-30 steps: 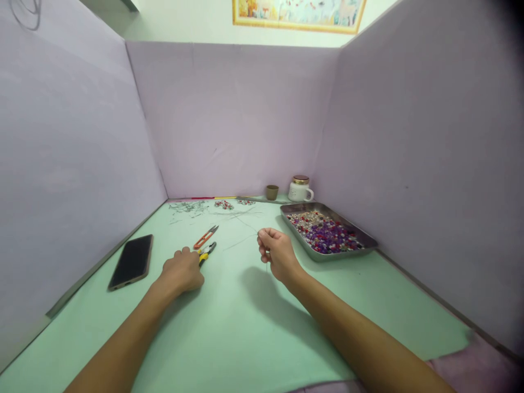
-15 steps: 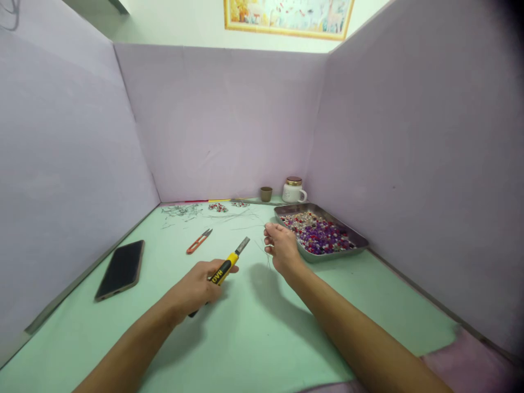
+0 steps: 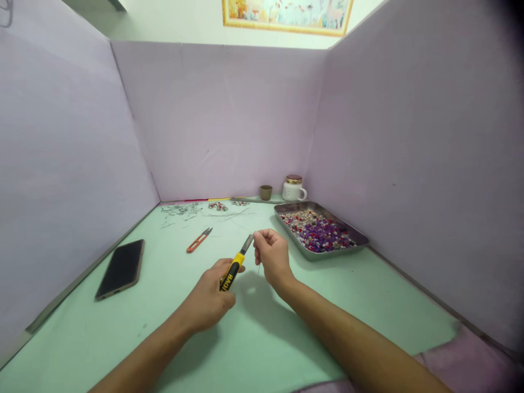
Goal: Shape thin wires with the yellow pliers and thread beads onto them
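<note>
My left hand point(image 3: 213, 295) is wrapped round the yellow-and-black handle of a utility knife point(image 3: 234, 271). The knife's grey metal end points up and to the right, and its tip reaches the fingertips of my right hand point(image 3: 273, 256). The right thumb and forefinger are pinched together. A thin wire point(image 3: 258, 268) hangs below those fingers; the part inside the pinch is hidden. From this view I cannot tell whether the metal tip touches the wire.
Orange thread snips point(image 3: 198, 240) and a phone point(image 3: 121, 269) lie to the left. A metal tray point(image 3: 313, 255) of mixed beads stands at right. Behind are wire pieces point(image 3: 182, 209), beaded pieces point(image 3: 218, 207), a small brown cup point(image 3: 266, 192) and a lidded white mug point(image 3: 292, 191). Partition walls enclose the table.
My left hand has moved the utility knife slightly right and up. My right hand has come left and a little down with the wire, so the knife tip and fingertips now meet.
</note>
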Motion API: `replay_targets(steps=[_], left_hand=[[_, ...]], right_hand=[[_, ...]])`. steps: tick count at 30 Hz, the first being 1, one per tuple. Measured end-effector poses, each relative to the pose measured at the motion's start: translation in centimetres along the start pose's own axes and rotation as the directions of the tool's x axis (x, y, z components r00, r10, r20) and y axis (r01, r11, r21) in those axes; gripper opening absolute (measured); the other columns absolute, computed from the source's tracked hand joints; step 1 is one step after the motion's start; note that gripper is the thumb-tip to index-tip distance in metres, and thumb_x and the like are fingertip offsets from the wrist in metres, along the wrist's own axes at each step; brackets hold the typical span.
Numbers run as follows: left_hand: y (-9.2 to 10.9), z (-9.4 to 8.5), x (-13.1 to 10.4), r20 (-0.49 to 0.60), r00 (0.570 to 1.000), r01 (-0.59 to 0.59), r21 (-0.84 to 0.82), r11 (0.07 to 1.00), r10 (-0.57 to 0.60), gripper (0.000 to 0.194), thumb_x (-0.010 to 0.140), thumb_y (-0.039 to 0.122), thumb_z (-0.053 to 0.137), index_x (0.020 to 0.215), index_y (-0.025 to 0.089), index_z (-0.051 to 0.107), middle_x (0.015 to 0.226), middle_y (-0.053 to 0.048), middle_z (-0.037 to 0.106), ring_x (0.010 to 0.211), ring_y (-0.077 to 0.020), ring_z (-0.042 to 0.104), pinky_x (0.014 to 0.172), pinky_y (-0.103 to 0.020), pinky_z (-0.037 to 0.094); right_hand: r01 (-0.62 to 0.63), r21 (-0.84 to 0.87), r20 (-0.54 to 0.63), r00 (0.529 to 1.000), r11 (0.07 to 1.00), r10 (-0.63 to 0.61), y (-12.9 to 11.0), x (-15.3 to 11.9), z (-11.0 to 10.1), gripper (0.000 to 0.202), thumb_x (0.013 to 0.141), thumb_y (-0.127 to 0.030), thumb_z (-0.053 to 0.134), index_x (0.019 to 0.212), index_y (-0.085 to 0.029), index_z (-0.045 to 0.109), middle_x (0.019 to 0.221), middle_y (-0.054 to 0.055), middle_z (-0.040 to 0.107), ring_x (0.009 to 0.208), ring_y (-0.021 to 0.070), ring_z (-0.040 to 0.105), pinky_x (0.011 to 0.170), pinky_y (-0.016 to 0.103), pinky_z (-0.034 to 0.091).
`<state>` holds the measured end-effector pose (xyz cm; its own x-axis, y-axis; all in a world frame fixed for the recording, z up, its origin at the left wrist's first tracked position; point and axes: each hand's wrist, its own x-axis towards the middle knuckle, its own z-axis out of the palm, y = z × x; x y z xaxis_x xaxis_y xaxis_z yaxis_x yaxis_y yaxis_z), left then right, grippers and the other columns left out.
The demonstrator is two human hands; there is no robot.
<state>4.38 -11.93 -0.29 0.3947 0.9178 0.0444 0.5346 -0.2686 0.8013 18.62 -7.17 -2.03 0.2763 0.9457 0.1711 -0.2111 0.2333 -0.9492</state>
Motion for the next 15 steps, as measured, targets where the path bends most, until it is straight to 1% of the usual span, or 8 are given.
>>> replay_targets(steps=[4,9,12,15], left_hand=[[-0.4,0.4,0.2,-0.09,0.994,-0.06,0.069,0.996,0.067,0.047,0.051,0.005,0.037,0.092,0.019,0.054,0.104,-0.004,0.051,0.091,-0.0183,0.051,0.078,-0.028,0.042],[-0.6,0.7,0.3,-0.122,0.986,-0.091,0.184,0.979,0.115,0.032,0.053,0.004,0.037,0.078,0.019,0.051,0.097,-0.003,0.05,0.086,-0.0174,0.051,0.077,-0.028,0.043],[-0.9,0.9,0.3,-0.143,0.978,-0.111,0.241,0.964,0.149,0.033,0.055,0.003,0.036,0.08,0.019,0.05,0.097,-0.004,0.049,0.088,-0.0175,0.051,0.075,-0.027,0.043],[-1.2,1.0,0.3,-0.172,0.965,-0.137,0.319,0.938,0.2,0.036,0.057,0.003,0.037,0.086,0.019,0.05,0.102,-0.006,0.048,0.095,-0.0196,0.048,0.08,-0.03,0.043]], right_hand=[[-0.03,0.034,0.005,1.0,0.999,0.03,-0.1,-0.1,0.1,0.017,0.066,-0.03,0.055,0.061,-0.017,0.046,0.048,-0.006,0.044,0.035,0.0044,0.039,0.029,0.016,0.033],[-0.121,0.118,0.015,0.993,0.986,0.12,-0.4,-0.1,0.2,0.017,0.064,-0.027,0.057,0.057,-0.017,0.045,0.044,-0.007,0.043,0.033,0.0044,0.038,0.029,0.017,0.033],[-0.2,0.168,0.019,0.98,0.965,0.2,-0.7,-0.2,0.3,0.017,0.063,-0.026,0.057,0.056,-0.017,0.044,0.044,-0.007,0.043,0.034,0.0045,0.038,0.03,0.017,0.034],[-0.279,0.202,0.039,0.96,0.939,0.276,-0.9,-0.3,0.3,0.017,0.063,-0.024,0.058,0.056,-0.016,0.045,0.044,-0.007,0.043,0.035,0.004,0.038,0.032,0.017,0.035]])
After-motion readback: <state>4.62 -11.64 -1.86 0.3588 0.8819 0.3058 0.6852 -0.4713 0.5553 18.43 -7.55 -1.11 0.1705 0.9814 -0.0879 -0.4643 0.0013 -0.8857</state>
